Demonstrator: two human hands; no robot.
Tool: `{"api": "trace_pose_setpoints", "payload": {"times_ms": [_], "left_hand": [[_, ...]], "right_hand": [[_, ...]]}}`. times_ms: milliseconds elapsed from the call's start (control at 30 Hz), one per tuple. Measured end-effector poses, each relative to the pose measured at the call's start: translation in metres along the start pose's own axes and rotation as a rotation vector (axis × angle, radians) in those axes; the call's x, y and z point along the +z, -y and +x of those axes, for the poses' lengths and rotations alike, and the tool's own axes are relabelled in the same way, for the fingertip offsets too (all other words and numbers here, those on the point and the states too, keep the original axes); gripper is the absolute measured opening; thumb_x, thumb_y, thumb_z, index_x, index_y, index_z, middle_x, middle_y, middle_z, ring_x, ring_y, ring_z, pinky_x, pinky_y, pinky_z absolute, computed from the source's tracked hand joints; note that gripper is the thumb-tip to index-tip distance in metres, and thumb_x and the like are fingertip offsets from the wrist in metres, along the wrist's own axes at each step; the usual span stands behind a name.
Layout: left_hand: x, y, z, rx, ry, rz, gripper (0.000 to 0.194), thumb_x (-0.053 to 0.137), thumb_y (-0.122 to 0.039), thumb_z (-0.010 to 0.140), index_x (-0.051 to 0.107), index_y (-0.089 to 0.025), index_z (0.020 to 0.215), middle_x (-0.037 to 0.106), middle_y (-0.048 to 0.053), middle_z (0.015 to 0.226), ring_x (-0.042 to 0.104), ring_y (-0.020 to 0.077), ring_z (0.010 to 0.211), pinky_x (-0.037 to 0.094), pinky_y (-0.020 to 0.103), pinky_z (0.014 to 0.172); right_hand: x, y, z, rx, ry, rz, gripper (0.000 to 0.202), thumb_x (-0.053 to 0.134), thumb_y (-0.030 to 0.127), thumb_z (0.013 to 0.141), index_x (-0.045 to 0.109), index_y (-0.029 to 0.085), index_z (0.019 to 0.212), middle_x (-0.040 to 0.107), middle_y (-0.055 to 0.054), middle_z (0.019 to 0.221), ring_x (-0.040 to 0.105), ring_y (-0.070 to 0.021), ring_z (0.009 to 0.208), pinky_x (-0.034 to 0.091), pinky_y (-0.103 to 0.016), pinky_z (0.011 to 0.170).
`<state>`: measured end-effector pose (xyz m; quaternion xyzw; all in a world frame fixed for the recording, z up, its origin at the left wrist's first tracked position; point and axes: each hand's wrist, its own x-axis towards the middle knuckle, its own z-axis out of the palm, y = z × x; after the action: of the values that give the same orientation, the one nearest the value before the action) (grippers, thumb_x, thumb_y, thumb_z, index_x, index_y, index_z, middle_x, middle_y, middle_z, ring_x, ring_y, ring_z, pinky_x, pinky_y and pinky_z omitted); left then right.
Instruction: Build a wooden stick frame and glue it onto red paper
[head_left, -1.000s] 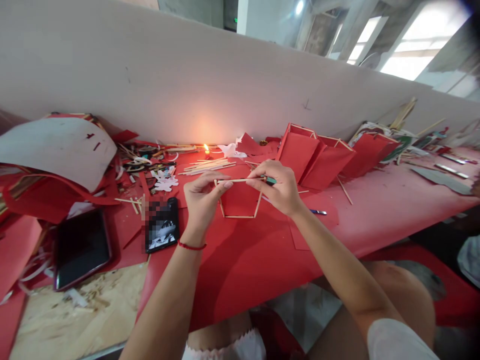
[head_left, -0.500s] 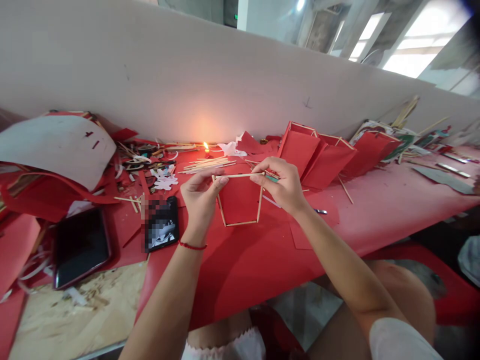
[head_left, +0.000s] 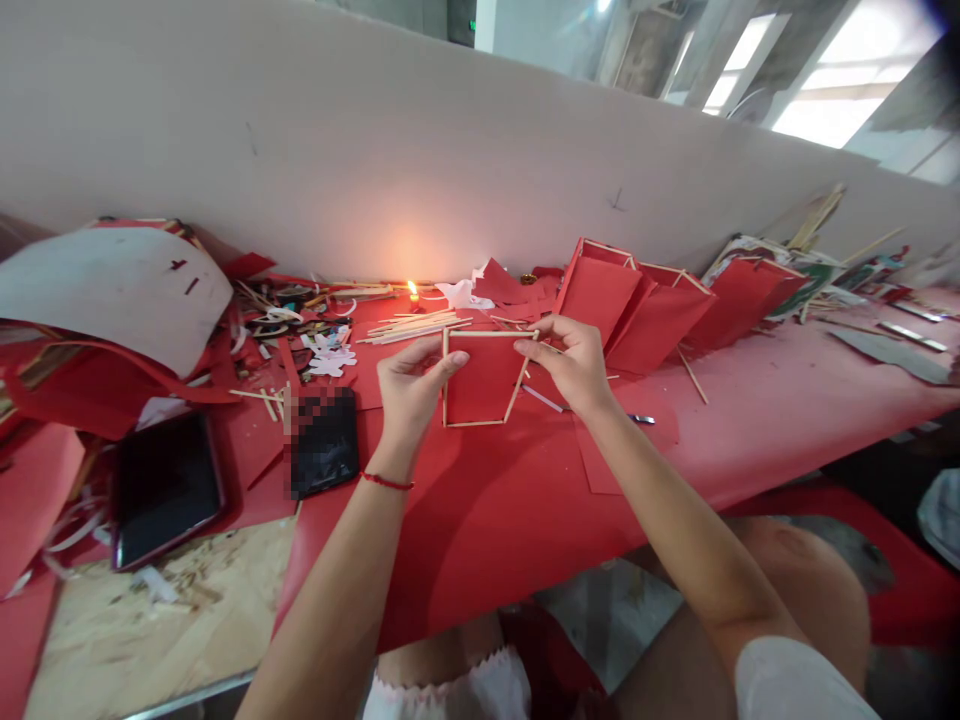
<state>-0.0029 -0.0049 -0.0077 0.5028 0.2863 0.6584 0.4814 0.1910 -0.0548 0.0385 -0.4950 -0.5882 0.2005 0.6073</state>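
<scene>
A four-sided frame of thin wooden sticks (head_left: pixel 475 424), wider at the top than at the bottom, is held up over the red table covering. My left hand (head_left: pixel 414 385) pinches its upper left corner between thumb and fingers. At the upper right corner my right hand (head_left: pixel 571 362) grips the same frame. Red shows through its middle. Just behind my left hand lies a pile of loose sticks (head_left: pixel 412 327), and behind that a small candle (head_left: pixel 414 299) burns near the wall.
Red paper boxes with stick edges (head_left: pixel 596 300) stand at the back right. On the left lie a black phone (head_left: pixel 326 445), a dark tablet (head_left: pixel 166 488), paper scraps and a large curved white sheet (head_left: pixel 112 285). A small metal object (head_left: pixel 640 419) lies right of my right hand.
The stick frame has risen slightly and its outline has changed, with the left side now nearly upright. My left hand has shifted a little right along with it. The phone's screen has gone dark.
</scene>
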Motion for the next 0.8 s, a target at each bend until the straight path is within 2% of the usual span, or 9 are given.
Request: {"api": "trace_pose_setpoints", "payload": {"times_ms": [100,200,267,367,500,633,800], "left_hand": [[-0.003,0.007,0.0,-0.128,0.074,0.049,0.035,0.1,-0.04,0.048,0.077,-0.019,0.065,0.071,0.002,0.066,0.066,0.0197,0.068,0.052,0.03,0.059],[-0.005,0.013,-0.001,-0.223,0.088,0.055,0.04,0.098,-0.048,0.05,0.078,-0.019,0.067,0.073,0.003,0.067,0.068,0.0216,0.07,0.053,0.031,0.06],[-0.007,0.016,-0.001,-0.276,0.087,0.05,0.047,0.095,-0.058,0.052,0.079,-0.018,0.071,0.074,0.005,0.069,0.068,0.0202,0.069,0.054,0.031,0.063],[-0.009,0.019,0.0,-0.338,0.098,0.067,0.054,0.095,-0.063,0.048,0.08,-0.017,0.071,0.074,0.005,0.07,0.065,0.0163,0.066,0.052,0.029,0.064],[-0.014,0.024,0.003,-0.379,0.11,0.13,0.052,0.099,-0.055,0.04,0.079,-0.016,0.068,0.073,0.004,0.067,0.061,0.0131,0.063,0.047,0.026,0.062],[-0.013,0.028,0.004,-0.39,0.118,0.168,0.05,0.098,-0.054,0.041,0.079,-0.016,0.068,0.072,0.004,0.066,0.061,0.0136,0.064,0.047,0.027,0.064],[-0.012,0.025,0.002,-0.412,0.163,0.192,0.054,0.097,-0.057,0.039,0.079,-0.017,0.071,0.073,0.005,0.068,0.06,0.0136,0.061,0.048,0.028,0.06]], "right_hand": [[-0.001,-0.008,0.005,0.06,-0.073,0.079,0.035,0.087,0.052,0.068,0.069,0.023,0.076,0.07,0.001,0.076,0.065,-0.0162,0.077,0.055,-0.032,0.073],[-0.001,-0.02,0.003,0.205,0.031,0.146,0.042,0.093,0.05,0.056,0.074,0.024,0.083,0.075,-0.001,0.083,0.07,-0.0195,0.083,0.058,-0.036,0.079],[0.0,-0.031,0.0,0.289,0.106,0.144,0.041,0.094,0.046,0.052,0.075,0.023,0.08,0.075,-0.002,0.08,0.07,-0.0205,0.08,0.058,-0.038,0.08],[0.0,-0.049,-0.004,0.311,0.094,0.129,0.031,0.091,0.042,0.056,0.073,0.021,0.071,0.071,-0.002,0.07,0.067,-0.019,0.072,0.057,-0.04,0.081],[-0.003,-0.061,-0.007,0.31,0.041,0.138,0.029,0.086,0.043,0.064,0.073,0.022,0.078,0.074,-0.003,0.079,0.07,-0.0201,0.08,0.058,-0.04,0.085],[-0.004,-0.065,-0.011,0.355,0.055,0.121,0.035,0.09,0.047,0.062,0.073,0.022,0.079,0.076,-0.004,0.079,0.073,-0.0236,0.085,0.061,-0.04,0.08],[-0.009,-0.069,-0.017,0.407,0.034,0.119,0.039,0.092,0.048,0.059,0.073,0.02,0.078,0.076,-0.004,0.076,0.074,-0.0232,0.083,0.062,-0.039,0.077]]}}
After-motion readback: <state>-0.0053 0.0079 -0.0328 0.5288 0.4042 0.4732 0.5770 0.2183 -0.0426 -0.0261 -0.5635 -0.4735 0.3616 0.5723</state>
